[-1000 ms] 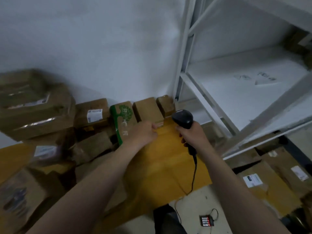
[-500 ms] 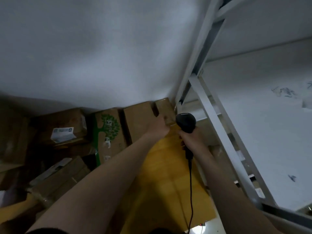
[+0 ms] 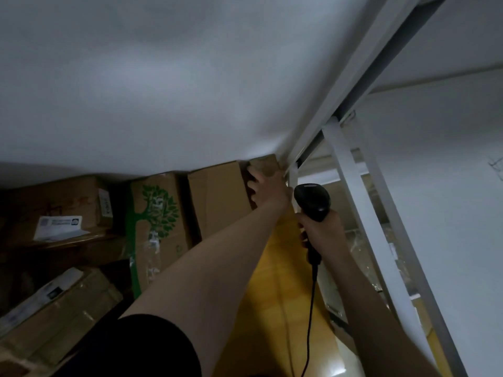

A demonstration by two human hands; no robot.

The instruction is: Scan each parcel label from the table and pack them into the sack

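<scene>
head view: left hand [image 3: 268, 190] reaches to the far corner by the wall, fingers [image 3: 252, 184] curled over the edge of the small parcel [image 3: 265, 164], gripping it where it sits beside the plain box [image 3: 217, 197]. right hand [image 3: 322, 229] is wrapped round the handle of the black scanner [image 3: 313, 201], head pointing up and forward, cable hanging down. yellow surface [image 3: 285, 281] runs under both arms. more parcels stacked left: tree-print box [image 3: 155, 213], labelled box [image 3: 60, 210], taped box [image 3: 54, 308]. white shelf frame [image 3: 351, 186] on the right. the sack is not in view. progress looks early or middling: many parcels are unpacked, this one looks not yet scanned, its label not visible.
</scene>
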